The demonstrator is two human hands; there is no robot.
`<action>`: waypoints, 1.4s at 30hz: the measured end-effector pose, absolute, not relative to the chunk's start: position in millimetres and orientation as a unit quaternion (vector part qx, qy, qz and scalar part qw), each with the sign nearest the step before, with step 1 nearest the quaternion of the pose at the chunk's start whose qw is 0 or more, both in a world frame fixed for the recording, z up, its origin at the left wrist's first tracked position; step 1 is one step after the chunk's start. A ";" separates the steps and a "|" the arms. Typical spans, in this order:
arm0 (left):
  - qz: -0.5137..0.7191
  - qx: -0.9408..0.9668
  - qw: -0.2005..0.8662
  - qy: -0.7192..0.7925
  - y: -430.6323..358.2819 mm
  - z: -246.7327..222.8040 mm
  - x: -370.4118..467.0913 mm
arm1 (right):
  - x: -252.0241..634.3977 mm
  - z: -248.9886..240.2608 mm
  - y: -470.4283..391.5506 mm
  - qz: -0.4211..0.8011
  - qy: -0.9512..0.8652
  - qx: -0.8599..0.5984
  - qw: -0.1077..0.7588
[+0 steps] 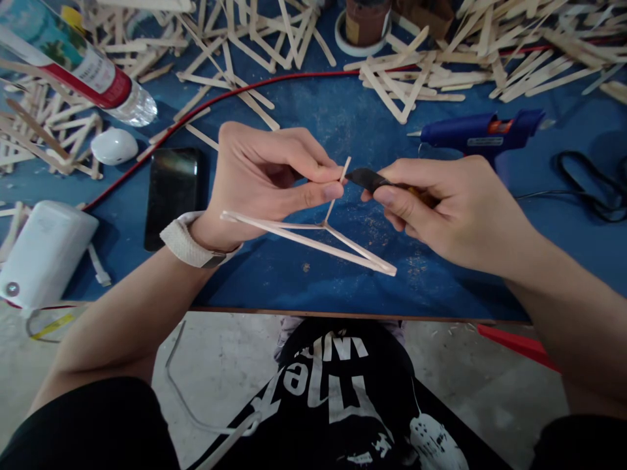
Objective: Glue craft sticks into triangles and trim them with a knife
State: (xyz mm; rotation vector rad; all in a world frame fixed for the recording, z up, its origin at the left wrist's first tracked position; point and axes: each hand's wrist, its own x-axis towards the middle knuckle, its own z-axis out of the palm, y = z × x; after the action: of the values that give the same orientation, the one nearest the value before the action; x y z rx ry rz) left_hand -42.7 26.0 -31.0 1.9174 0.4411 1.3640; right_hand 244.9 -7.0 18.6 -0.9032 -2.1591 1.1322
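Between the thumb and forefinger of my left hand (289, 176) is one arm of a joined popsicle-stick frame (313, 245). Two slanted sticks and one long stick make its flat triangle, and the pinched stick rises from the inner corner. My right hand (435, 209) is wrapped round a utility knife (365, 178) with a dark blade. The blade tip points left and lies at, or very near, the pinched stick beside my left fingertips; whether it touches I cannot tell. Most of the knife's handle is hidden in my right palm.
A blue glue gun (482, 134) lies behind my right hand. Loose popsicle sticks (406, 85) pile along the back. At left are a bottle (98, 78), a white earbud case (114, 145), a phone (172, 196) and a white power bank (49, 254). A red cable (220, 98) crosses the table.
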 end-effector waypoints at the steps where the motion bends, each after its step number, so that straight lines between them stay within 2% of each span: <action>1: 0.532 0.751 0.355 0.164 27.1 -31.0 -43.2 | 244.4 18.5 -7.5 0.437 -0.790 -0.337 0.268; 5: 0.551 0.768 0.296 0.141 28.5 -29.8 -40.8 | 243.3 14.0 -8.4 0.589 -0.696 -0.319 0.260; 8: 0.580 0.760 0.262 0.131 30.9 -30.5 -39.4 | 242.7 8.4 -7.3 0.733 -0.581 -0.278 0.216; 11: 0.565 0.776 0.244 0.138 34.0 -31.0 -41.9 | 241.7 5.7 -6.1 0.766 -0.552 -0.261 0.200; 14: 0.541 0.781 0.280 0.141 33.5 -32.1 -42.9 | 241.4 7.4 -6.5 0.641 -0.661 -0.298 0.250; 17: 0.546 0.730 0.375 0.168 27.6 -37.7 -38.4 | 245.0 10.3 -7.4 0.385 -0.814 -0.329 0.284; 20: 0.532 0.650 0.503 0.203 20.9 -45.0 -34.1 | 251.9 12.2 -7.9 0.155 -0.888 -0.333 0.278; 23: 0.490 0.623 0.565 0.230 18.1 -45.6 -34.8 | 256.0 13.8 -7.4 0.094 -0.892 -0.360 0.256; 26: 0.509 0.682 0.481 0.210 18.8 -38.1 -36.0 | 253.5 14.4 -5.7 0.192 -0.885 -0.331 0.266; 29: 0.565 0.734 0.333 0.178 21.3 -30.1 -33.6 | 249.0 12.8 -3.2 0.437 -0.802 -0.304 0.271; 32: 0.588 0.764 0.221 0.151 27.0 -28.4 -32.2 | 247.1 9.5 -1.1 0.683 -0.643 -0.277 0.209; 35: 0.580 0.786 0.181 0.116 33.3 -31.9 -35.1 | 245.7 6.7 -1.0 0.769 -0.559 -0.262 0.164; 38: 0.564 0.767 0.271 0.146 32.5 -34.3 -37.8 | 243.0 6.5 -4.2 0.658 -0.651 -0.302 0.227; 42: 0.525 0.669 0.491 0.189 15.4 -26.0 -33.6 | 245.9 7.2 -7.9 0.275 -0.853 -0.331 0.296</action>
State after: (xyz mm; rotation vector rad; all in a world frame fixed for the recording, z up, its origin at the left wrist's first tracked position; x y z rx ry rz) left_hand -33.6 15.4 -26.0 1.6231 0.4595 1.2750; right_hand 245.9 -7.9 7.2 -0.8799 -2.2691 0.7307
